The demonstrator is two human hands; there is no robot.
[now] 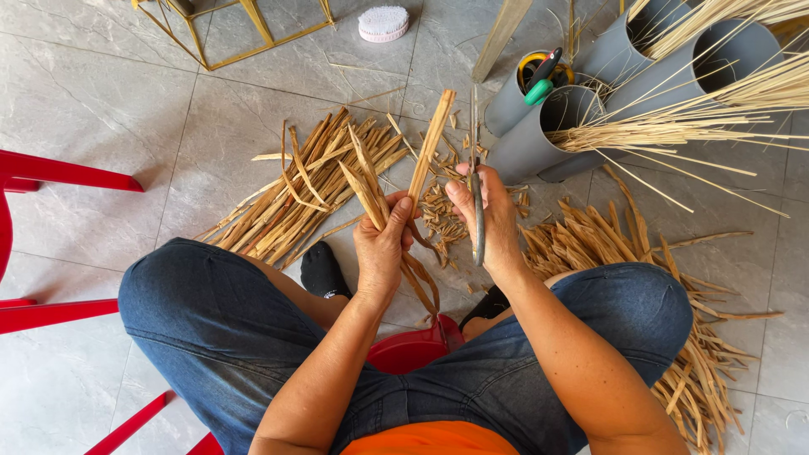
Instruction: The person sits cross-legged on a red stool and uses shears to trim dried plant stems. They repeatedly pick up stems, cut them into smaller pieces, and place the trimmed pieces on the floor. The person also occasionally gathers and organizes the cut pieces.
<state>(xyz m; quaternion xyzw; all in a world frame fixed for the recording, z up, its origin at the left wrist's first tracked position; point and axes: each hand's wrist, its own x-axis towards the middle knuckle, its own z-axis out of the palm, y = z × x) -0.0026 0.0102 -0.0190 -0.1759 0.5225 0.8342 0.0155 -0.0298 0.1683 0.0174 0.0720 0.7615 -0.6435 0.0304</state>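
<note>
the strips (419,173) are a few flat, tan lengths of split cane or bamboo, held up between the knees, above the grey tile floor (109,126). the longest one rises straight from the grip and ends in a ragged tip; shorter ones fan off to the left, and their tails curl down below the fist toward the red stool (413,347). they look dry, light and stiff along the grain, yet springy enough to bend, and likely to split or splinter at the edges. the best hold seems to be low on the shaft, where the pieces bunch together, fingers kept off the sharp sides.

the left hand (381,244) is closed round that bunch, thumb pressed on top near the base of the long strip. the right hand (489,215) is wrapped shut on a knife (476,181), its thin blade pointing away from the body and lying just beside the long strip; whether it touches i cannot tell.

small chips (442,221) lie on the floor under the hands. a pile of strips (303,190) sits to the left, another pile (666,295) to the right by the knee. further out stand grey pipes (556,126) full of thin pale splints (699,118), one holding a green-handled tool (541,80). a red chair (50,177) is at the far left, a gold wire frame (244,34) and a white brush (383,23) at the top.
</note>
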